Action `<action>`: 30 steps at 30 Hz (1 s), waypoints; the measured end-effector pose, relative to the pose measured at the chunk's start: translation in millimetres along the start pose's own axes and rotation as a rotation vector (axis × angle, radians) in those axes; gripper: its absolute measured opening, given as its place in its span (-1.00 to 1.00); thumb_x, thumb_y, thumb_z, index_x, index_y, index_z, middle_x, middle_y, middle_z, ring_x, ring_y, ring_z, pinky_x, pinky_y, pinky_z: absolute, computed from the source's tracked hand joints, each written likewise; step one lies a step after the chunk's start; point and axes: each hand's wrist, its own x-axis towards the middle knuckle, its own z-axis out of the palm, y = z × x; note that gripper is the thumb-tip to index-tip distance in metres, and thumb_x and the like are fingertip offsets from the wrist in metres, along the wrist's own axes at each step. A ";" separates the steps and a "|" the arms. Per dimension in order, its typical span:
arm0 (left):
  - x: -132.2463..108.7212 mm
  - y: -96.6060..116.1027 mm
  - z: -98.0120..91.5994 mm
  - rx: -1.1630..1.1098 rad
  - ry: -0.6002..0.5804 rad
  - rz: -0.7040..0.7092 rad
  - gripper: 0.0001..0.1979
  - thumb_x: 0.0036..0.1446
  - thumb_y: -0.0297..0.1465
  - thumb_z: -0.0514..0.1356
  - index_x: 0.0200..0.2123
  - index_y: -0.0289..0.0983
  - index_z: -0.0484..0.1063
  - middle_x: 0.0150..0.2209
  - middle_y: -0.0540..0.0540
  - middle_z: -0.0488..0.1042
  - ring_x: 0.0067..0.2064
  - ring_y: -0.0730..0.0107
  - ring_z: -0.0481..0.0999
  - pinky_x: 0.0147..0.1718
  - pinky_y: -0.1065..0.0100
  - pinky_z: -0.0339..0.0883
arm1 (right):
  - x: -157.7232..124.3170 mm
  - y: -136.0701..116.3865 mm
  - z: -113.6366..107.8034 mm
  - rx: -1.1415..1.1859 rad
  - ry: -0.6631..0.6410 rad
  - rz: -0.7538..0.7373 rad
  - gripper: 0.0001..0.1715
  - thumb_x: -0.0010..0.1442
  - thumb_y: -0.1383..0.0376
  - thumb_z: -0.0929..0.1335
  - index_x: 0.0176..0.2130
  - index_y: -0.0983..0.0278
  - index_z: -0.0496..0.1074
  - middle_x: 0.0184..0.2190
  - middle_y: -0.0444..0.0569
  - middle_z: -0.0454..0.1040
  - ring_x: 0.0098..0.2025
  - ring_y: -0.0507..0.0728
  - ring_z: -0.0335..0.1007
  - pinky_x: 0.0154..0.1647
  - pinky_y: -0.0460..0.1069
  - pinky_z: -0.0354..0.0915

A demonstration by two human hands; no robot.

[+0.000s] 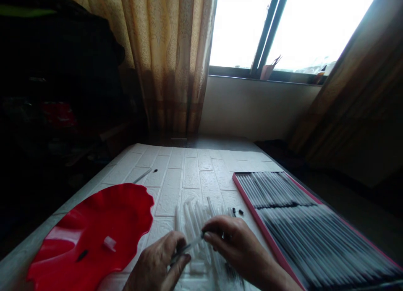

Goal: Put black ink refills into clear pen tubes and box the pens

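My left hand pinches one end of a thin clear pen, held at a slant above the table. At its other, dark end, the fingertips of my right hand are closed; any small part between them is hidden. Beneath both hands lies a loose pile of clear plastic tubes, somewhat blurred. Two small black caps rest just beyond my right hand. To the right, a shallow pink-edged box holds dense rows of similar clear pens with dark ends.
A red wavy-rimmed plate stands at left, with a clear piece and a black piece in it. Behind it lie a thin tube and a black bit. The white brick-patterned table reaches toward a curtain and window.
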 end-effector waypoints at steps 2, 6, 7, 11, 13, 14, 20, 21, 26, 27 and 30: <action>0.7 1.3 -1.5 0.028 0.001 0.002 -0.87 0.36 -0.29 0.00 -0.25 -0.14 0.27 -0.43 0.05 0.48 -0.42 0.44 0.56 -0.45 0.54 0.38 | 0.5 -1.9 -2.2 0.006 -0.011 0.012 -0.88 0.16 0.33 0.38 -0.38 0.29 0.53 -0.56 -0.13 0.49 -0.51 0.02 0.36 -0.44 -0.11 0.21; 2.9 3.8 -4.0 0.051 0.013 0.030 -0.84 0.38 -0.30 -0.02 -0.27 -0.15 0.28 -0.43 0.04 0.49 -0.41 0.42 0.57 -0.48 0.55 0.37 | -0.6 -3.6 -4.5 0.039 -0.013 -0.001 -0.89 0.16 0.32 0.37 -0.36 0.28 0.53 -0.56 -0.13 0.49 -0.52 0.01 0.35 -0.44 -0.11 0.22; 3.3 4.0 -4.2 0.049 0.012 0.038 -0.82 0.38 -0.30 -0.03 -0.27 -0.15 0.29 -0.43 0.03 0.49 -0.41 0.42 0.58 -0.47 0.54 0.38 | -1.0 -3.4 -4.5 0.045 -0.011 -0.006 -0.90 0.16 0.33 0.37 -0.35 0.28 0.53 -0.55 -0.13 0.50 -0.51 0.02 0.36 -0.43 -0.11 0.23; 3.1 3.0 -3.6 0.026 -0.043 0.022 -0.75 0.40 -0.30 -0.08 -0.30 -0.15 0.32 -0.46 0.05 0.49 -0.44 0.44 0.58 -0.48 0.56 0.38 | -1.9 -0.2 -3.9 0.055 -0.003 -0.020 -0.90 0.15 0.35 0.37 -0.33 0.28 0.53 -0.51 -0.11 0.52 -0.48 0.02 0.39 -0.41 -0.11 0.25; 2.4 1.6 -2.6 0.012 -0.050 0.014 -0.77 0.39 -0.28 -0.06 -0.26 -0.14 0.33 -0.44 0.07 0.52 -0.41 0.45 0.60 -0.44 0.57 0.40 | -1.8 1.6 -3.9 0.043 0.003 -0.016 -0.91 0.14 0.35 0.38 -0.33 0.28 0.54 -0.52 -0.12 0.52 -0.49 0.02 0.38 -0.41 -0.11 0.24; 1.9 0.7 -2.0 0.011 -0.028 0.025 -0.81 0.39 -0.26 -0.04 -0.20 -0.13 0.33 -0.40 0.07 0.54 -0.39 0.45 0.61 -0.41 0.56 0.42 | -1.7 2.3 -4.1 0.031 0.008 -0.011 -0.91 0.14 0.35 0.38 -0.33 0.27 0.54 -0.52 -0.12 0.52 -0.49 0.02 0.38 -0.41 -0.11 0.24; -0.9 -4.2 0.4 0.041 0.028 0.025 -0.91 0.35 -0.28 0.03 -0.15 -0.13 0.26 -0.39 0.08 0.52 -0.40 0.46 0.60 -0.41 0.57 0.42 | -2.3 3.0 -8.5 0.001 0.007 0.003 -0.92 0.15 0.34 0.40 -0.33 0.27 0.54 -0.51 -0.13 0.53 -0.48 0.02 0.39 -0.41 -0.11 0.24; -0.7 -4.6 0.5 0.044 0.019 0.024 -0.92 0.35 -0.29 0.03 -0.18 -0.13 0.28 -0.39 0.06 0.51 -0.40 0.46 0.60 -0.41 0.56 0.42 | -2.6 3.0 -9.2 0.007 0.006 -0.001 -0.93 0.15 0.34 0.40 -0.33 0.27 0.55 -0.51 -0.13 0.54 -0.48 0.01 0.39 -0.41 -0.12 0.24; 2.2 -4.2 -1.2 0.052 0.028 0.056 -0.82 0.37 -0.27 0.00 -0.19 -0.15 0.36 -0.37 0.02 0.55 -0.34 0.43 0.61 -0.34 0.54 0.45 | -2.6 2.9 -11.3 0.050 0.005 -0.019 -0.91 0.14 0.38 0.40 -0.31 0.28 0.55 -0.47 -0.11 0.56 -0.44 0.02 0.43 -0.40 -0.12 0.26; 2.6 -3.7 -1.7 0.047 0.013 0.058 -0.81 0.38 -0.27 -0.02 -0.18 -0.15 0.37 -0.37 0.02 0.56 -0.34 0.44 0.61 -0.33 0.55 0.45 | -2.4 2.8 -11.6 0.050 0.004 -0.018 -0.91 0.14 0.38 0.40 -0.32 0.28 0.55 -0.46 -0.10 0.56 -0.43 0.03 0.43 -0.39 -0.12 0.27; 2.5 -2.5 -2.4 0.021 -0.022 0.064 -0.81 0.39 -0.26 -0.03 -0.11 -0.12 0.34 -0.32 0.05 0.59 -0.31 0.46 0.63 -0.32 0.58 0.45 | -1.9 2.6 -13.0 0.043 -0.003 -0.006 -0.90 0.15 0.37 0.38 -0.32 0.27 0.55 -0.48 -0.11 0.55 -0.45 0.02 0.42 -0.39 -0.11 0.28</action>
